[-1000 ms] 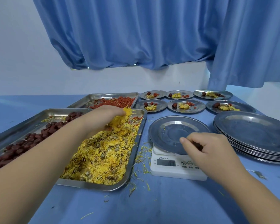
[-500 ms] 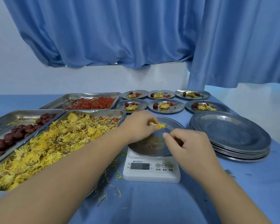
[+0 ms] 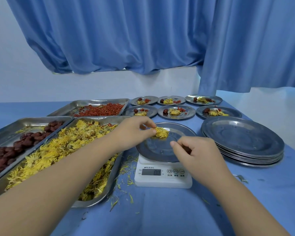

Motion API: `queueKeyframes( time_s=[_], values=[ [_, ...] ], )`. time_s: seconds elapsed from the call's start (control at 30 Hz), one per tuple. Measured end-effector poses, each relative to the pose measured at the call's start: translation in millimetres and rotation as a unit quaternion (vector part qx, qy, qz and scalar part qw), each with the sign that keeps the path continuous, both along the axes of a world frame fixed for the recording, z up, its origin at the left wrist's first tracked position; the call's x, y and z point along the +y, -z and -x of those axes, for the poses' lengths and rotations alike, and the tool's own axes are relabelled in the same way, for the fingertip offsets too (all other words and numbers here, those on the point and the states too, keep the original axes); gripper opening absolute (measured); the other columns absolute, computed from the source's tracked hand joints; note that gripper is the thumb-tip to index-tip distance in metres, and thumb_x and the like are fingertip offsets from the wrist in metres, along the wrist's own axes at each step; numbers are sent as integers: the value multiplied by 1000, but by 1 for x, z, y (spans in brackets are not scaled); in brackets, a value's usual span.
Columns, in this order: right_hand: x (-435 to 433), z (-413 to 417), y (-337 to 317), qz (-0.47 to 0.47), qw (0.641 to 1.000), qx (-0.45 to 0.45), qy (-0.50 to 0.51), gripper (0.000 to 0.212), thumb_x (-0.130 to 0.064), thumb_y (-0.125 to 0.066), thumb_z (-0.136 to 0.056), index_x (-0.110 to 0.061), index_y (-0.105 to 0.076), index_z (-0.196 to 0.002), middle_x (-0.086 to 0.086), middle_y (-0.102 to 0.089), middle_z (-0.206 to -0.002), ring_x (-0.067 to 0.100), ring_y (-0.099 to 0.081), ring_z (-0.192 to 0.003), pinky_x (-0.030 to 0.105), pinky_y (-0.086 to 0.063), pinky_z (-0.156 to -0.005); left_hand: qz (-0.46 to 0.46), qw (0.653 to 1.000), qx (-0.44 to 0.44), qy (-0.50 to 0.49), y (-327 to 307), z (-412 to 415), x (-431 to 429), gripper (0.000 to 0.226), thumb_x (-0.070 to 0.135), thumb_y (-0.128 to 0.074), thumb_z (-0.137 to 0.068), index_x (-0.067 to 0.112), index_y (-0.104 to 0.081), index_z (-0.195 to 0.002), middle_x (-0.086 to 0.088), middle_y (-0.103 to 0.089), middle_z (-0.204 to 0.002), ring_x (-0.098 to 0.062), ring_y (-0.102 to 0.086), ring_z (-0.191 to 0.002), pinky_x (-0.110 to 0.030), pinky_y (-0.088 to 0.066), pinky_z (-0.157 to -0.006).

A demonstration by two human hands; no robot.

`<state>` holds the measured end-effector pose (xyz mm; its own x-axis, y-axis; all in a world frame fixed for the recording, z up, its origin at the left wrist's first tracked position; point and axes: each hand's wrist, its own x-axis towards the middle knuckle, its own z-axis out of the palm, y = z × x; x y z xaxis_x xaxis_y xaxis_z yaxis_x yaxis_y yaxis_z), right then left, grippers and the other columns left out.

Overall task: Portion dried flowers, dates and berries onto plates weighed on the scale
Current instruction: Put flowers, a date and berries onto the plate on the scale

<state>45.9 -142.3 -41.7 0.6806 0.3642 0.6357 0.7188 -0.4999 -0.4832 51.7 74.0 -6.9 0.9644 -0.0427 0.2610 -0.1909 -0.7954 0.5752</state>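
My left hand (image 3: 133,132) pinches a dried yellow flower (image 3: 161,132) low over the far part of a steel plate (image 3: 153,150). The plate stands on a white scale (image 3: 162,176) whose display reads zero. Whether the flower touches the plate I cannot tell. My right hand (image 3: 197,154) hovers over the plate's near right rim. Its fingers curl round a small dark thing that looks like a date.
Left of the scale lie a tray of yellow flowers (image 3: 112,176), a tray of dates (image 3: 24,123) and, behind them, a tray of red berries (image 3: 85,103). Several filled plates (image 3: 176,111) sit at the back. A stack of plates (image 3: 242,138) stands right. Loose petals litter the blue cloth.
My left hand lifted a flower out of the tray and carried it right, over the plate on the scale. My right hand stayed by the plate's near rim.
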Motion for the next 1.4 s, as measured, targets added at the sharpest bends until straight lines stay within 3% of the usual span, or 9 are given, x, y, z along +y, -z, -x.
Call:
queueKeyframes(
  time_s=[0.13,0.47,0.67,0.9,0.97,1.07,1.17,1.27,1.4],
  values=[
    [4,2,3,16,1000,4,0,43,-33,-57,-88,-16,-41,-52,-2,-38,-44,14,-38,-47,38,-38,-50,-40,997,-50,-37,9,3,-8,10,33,-65,-90,25,-68,-94,12,-63,-90,-4,-58,-83,-28,-47,-74],
    [4,-1,6,12,1000,12,4,44,-33,-58,-88,-18,-37,-51,-3,-36,-45,12,-34,-48,38,-39,-51,-317,945,-69,-53,18,-17,-35,23,28,-50,-98,37,-64,-114,8,-64,-115,-19,-51,-113,-40,-35,-95],
    [4,0,5,18,1000,-1,-5,46,-32,-59,-88,-21,-35,-51,-4,-35,-44,13,-36,-48,38,-38,-51,-358,931,-71,-15,15,-8,-24,36,50,-38,-98,31,-68,-106,8,-65,-109,-17,-53,-107,-45,-37,-95],
    [6,7,6,32,999,9,-20,43,-35,-58,-90,-17,-44,-53,-2,-43,-46,16,-43,-50,39,-41,-52,-161,984,-81,-1,7,16,3,41,47,-39,-100,22,-63,-78,3,-59,-83,-15,-55,-82,-36,-43,-74],
    [9,11,5,33,999,-5,-23,44,-35,-57,-89,-16,-41,-53,-2,-40,-47,17,-41,-51,38,-39,-52,-72,994,-75,-17,6,26,15,38,41,-45,-99,14,-67,-84,-3,-62,-83,-14,-56,-80,-35,-45,-72],
    [20,22,4,16,998,-41,-45,47,-35,-53,-92,-17,-34,-53,-1,-33,-47,16,-36,-49,35,-32,-48,5,996,-65,-53,7,41,39,22,37,-50,-97,29,-70,-92,12,-67,-85,0,-59,-77,-22,-44,-65],
    [45,32,-2,-17,996,-51,-74,49,-40,-47,-93,-20,-27,-53,-3,-27,-47,13,-32,-48,31,-29,-48,26,995,-46,-86,6,58,72,17,39,-51,-97,38,-68,-97,19,-68,-77,2,-59,-61,-19,-42,-58],
    [82,38,-6,-22,995,-50,-89,50,-37,-44,-93,-20,-26,-50,-2,-29,-46,16,-33,-47,36,-33,-49,18,990,-31,-134,-2,71,110,17,38,-51,-97,36,-66,-102,4,-71,-91,-23,-67,-80,-27,-49,-67],
    [125,40,-1,-2,995,-68,-70,45,-23,-51,-93,-23,-34,-52,-7,-32,-51,12,-38,-51,34,-36,-49,7,980,-33,-198,-20,82,176,20,39,-49,-98,33,-66,-105,16,-66,-91,-9,-60,-73,-21,-43,-61]
  ],
)
